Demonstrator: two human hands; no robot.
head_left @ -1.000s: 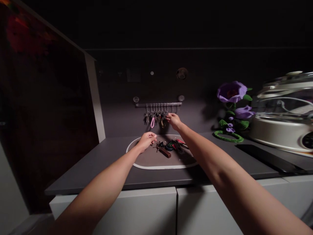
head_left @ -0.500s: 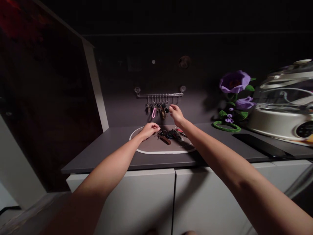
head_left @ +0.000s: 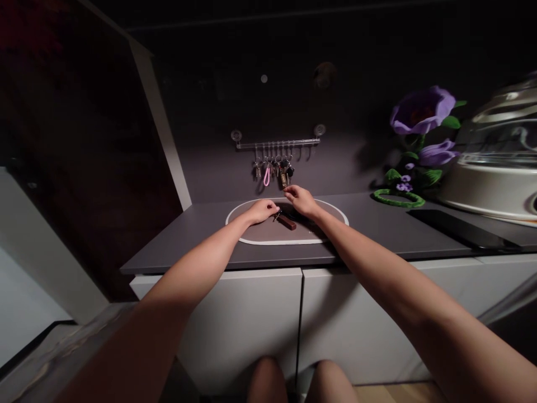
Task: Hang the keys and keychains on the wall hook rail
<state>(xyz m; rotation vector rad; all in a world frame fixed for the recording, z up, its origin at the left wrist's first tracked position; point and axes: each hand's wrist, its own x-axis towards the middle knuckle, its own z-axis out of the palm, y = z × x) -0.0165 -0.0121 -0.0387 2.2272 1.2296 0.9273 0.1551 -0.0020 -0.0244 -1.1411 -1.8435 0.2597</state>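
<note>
My left hand [head_left: 262, 210] rests over the mat with its fingers pinched together, beside a key ring with keys [head_left: 277, 215]. What lies between those fingertips is too small to make out. A brown bar-shaped key fob [head_left: 287, 222] lies close by on the oval mat [head_left: 251, 236]. My right hand [head_left: 301, 201] is just above the mat, fingers curled together, below the hanging keys; any held thing is hidden. Several key sets hang from a clear hook rail [head_left: 279, 144], among them a pink loop strap [head_left: 267, 177], a brownish-gold fob [head_left: 284, 179] and a black fob [head_left: 290, 171].
The mat lies on a dark grey countertop [head_left: 176, 238] above white cabinet doors [head_left: 251, 313]. To the right stand a purple flower ornament [head_left: 423, 112] with a green ring base [head_left: 398, 198], a dark flat slab [head_left: 461, 228] and a cream appliance with a clear body [head_left: 490, 187].
My right hand has come down from beside the hanging black fob to just above the mat. My left hand stays by the keys there. The view has tilted downward.
</note>
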